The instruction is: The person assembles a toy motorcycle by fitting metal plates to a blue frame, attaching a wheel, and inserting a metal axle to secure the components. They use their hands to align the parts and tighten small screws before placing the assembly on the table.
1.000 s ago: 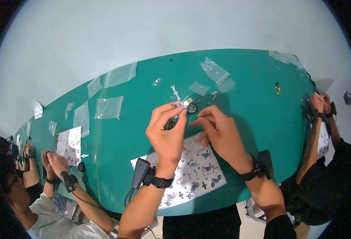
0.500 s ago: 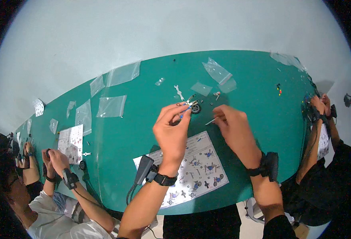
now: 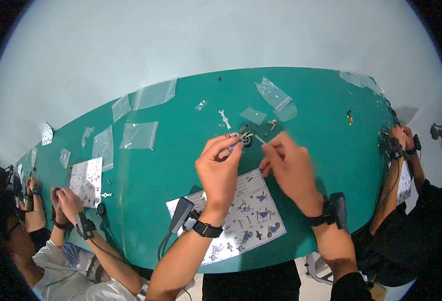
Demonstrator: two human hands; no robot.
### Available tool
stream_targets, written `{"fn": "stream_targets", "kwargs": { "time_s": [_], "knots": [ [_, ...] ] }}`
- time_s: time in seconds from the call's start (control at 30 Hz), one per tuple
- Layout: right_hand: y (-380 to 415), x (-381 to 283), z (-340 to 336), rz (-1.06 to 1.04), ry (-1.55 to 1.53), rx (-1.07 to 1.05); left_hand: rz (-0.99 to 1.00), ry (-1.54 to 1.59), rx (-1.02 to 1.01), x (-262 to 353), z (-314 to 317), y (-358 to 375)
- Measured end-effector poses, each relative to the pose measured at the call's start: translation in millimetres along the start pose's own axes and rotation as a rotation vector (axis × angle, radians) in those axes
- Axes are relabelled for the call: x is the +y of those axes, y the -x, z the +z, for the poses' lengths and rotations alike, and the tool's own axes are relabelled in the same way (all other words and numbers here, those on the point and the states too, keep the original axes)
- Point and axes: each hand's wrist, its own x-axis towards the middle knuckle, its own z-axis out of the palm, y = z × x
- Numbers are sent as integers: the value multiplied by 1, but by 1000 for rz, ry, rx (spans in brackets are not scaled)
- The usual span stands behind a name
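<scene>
My left hand [image 3: 217, 170] pinches a small model motorcycle assembly [image 3: 237, 144] with blue and pale metal parts. Its black wheel [image 3: 248, 141] shows just beyond my fingertips. Closed around a thin light-grey rod [image 3: 259, 140] is my right hand [image 3: 292, 168]; the rod's free end points up and left, close to the wheel but apart from it. My fingers hide the rod's other end. Below my hands lies a printed instruction sheet [image 3: 253, 220] with motorcycle pictures, partly covered by my left wrist.
Beyond my hands on the green table [image 3: 181, 165] lie a flat metal wrench [image 3: 224, 120], small hardware [image 3: 272, 123] and clear plastic bags [image 3: 273, 94]. People work at both sides; one's hands [image 3: 68, 204] are at left, another's [image 3: 400, 138] at right.
My right hand has turned and shifted slightly, so the rod now points up toward the assembly instead of down and left. My left hand has tilted the assembly a little.
</scene>
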Motion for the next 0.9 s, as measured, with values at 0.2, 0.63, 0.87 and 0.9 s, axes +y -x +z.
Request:
{"fn": "stream_targets", "kwargs": {
  "time_s": [0.2,0.63,0.87,0.9],
  "knots": [
    [9,-1,16,-172,165,-7,9,37,-3,0,1,1],
    [10,-1,18,-244,230,42,-5,51,-33,3,2,2],
    [10,0,17,-322,252,65,-186,107,-38,1,0,3],
    [10,0,17,-329,257,64,-191,110,-40,1,0,2]
  ]
}}
